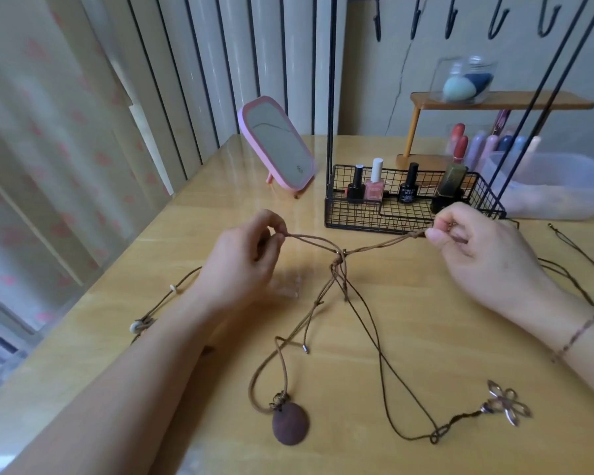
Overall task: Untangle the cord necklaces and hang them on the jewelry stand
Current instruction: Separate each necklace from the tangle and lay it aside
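A pink tabletop mirror (276,145) leans at upper centre of the wooden table (408,320), and right of it stands the black wire jewelry stand (412,214), its hooks (453,20) running along the top edge of the frame. Its basket base holds four nail polish bottles (375,185) in a row and sits just behind my hands, close to the stretched cord. Behind it, at upper right, a small wooden shelf (501,99) carries a clear jar (463,80) with makeup sponges, and a translucent plastic tub (556,186) sits at the right edge with pastel tubes behind it. My left hand (244,258) pinches a loop of tan cord with thumb and forefinger, the other fingers curled; my right hand (477,248) pinches a knotted end the same way. Between them the cord necklaces (340,265) are pulled taut above the table at centre frame and meet in a knot (339,257), with strands trailing down to a dark oval stone pendant (290,425) at lower centre and a metal flower pendant (506,406) at lower right. A beaded cord (158,306) lies under my left forearm.
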A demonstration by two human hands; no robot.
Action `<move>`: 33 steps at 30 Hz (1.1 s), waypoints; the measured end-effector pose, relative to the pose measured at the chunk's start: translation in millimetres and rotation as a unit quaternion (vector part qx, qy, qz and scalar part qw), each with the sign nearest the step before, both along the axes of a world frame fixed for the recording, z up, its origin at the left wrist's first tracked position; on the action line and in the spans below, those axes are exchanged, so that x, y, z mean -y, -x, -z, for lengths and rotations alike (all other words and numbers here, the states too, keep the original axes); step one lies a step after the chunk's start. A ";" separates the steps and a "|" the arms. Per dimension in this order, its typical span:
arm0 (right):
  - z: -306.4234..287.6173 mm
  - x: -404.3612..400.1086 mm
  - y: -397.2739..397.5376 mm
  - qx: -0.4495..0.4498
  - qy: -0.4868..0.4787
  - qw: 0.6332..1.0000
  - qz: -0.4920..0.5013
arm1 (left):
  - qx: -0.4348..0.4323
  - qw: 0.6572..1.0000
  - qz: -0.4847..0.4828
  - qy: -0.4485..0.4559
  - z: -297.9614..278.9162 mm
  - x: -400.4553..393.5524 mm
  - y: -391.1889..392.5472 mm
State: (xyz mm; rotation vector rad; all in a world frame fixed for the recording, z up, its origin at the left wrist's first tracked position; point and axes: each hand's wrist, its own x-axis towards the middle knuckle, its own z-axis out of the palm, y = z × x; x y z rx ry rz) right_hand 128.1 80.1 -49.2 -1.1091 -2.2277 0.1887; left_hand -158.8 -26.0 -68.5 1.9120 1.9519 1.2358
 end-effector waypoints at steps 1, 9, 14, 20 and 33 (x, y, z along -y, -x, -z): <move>-0.5 0.4 -1.6 -0.001 0.006 1.000 0.012 | 0.005 1.000 -0.012 0.002 0.4 -0.4 1.8; 5.1 -10.1 -8.0 0.166 0.084 0.973 0.136 | -0.035 0.988 -0.145 0.033 1.5 -5.9 15.2; 10.2 -12.9 -7.8 0.233 0.057 0.953 0.187 | -0.065 0.972 -0.213 0.076 -0.1 -5.2 21.9; 11.3 -10.9 -6.4 0.289 0.004 0.933 0.214 | -0.128 0.937 -0.291 0.145 -1.6 -2.7 30.8; -5.2 37.3 70.8 0.162 0.143 0.975 -0.041 | -0.161 0.985 0.022 0.059 14.7 -22.4 -18.4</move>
